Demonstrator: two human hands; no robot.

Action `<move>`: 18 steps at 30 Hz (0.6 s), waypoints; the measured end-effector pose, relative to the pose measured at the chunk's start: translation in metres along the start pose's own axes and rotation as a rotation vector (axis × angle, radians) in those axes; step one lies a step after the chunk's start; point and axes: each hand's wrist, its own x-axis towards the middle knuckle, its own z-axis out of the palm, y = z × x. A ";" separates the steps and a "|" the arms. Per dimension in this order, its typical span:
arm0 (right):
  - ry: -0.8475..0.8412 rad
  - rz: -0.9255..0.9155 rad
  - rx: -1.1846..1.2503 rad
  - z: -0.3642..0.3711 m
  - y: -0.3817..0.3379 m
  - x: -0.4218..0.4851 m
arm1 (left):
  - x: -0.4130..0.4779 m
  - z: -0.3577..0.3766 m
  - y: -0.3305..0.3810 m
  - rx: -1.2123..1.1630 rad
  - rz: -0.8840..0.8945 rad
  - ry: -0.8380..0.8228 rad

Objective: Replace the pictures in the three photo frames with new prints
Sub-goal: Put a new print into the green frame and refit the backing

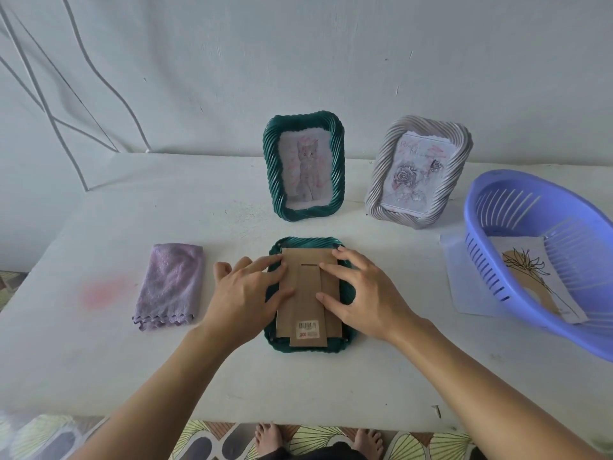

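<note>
A frame (308, 349) is laid face down on the table (99, 360), its backing (308, 257) pressed by the flat, spread left hand (245, 290) and right hand (365, 293); nothing is gripped. A cloth (169, 283) lies left, a print (530, 277) in a basket (477, 207) right. Beyond, a cat frame (303, 167) and a rose frame (418, 172) are stood upright.

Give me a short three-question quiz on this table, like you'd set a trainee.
1. True or false: the frame lying face down is white.
2. What does the standing green frame show? A roses; B a kitten; C a boat.
3. Fill in: the loose flower print lies in the purple ____.
Key: 1 false, it is green. 2 B. 3 basket.
</note>
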 end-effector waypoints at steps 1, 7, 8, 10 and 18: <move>0.000 -0.007 -0.012 0.000 0.000 0.000 | 0.000 0.000 0.001 -0.003 0.000 0.005; -0.011 -0.038 -0.086 -0.003 -0.001 0.000 | 0.005 -0.005 0.008 -0.047 0.114 0.062; -0.011 -0.042 -0.094 -0.003 -0.001 0.001 | 0.005 -0.005 0.010 -0.033 0.133 0.043; -0.020 -0.052 -0.105 -0.004 -0.001 0.002 | 0.005 -0.006 0.013 -0.006 0.128 0.006; -0.019 -0.097 -0.063 -0.020 0.006 0.023 | 0.010 -0.011 0.016 0.005 0.130 -0.097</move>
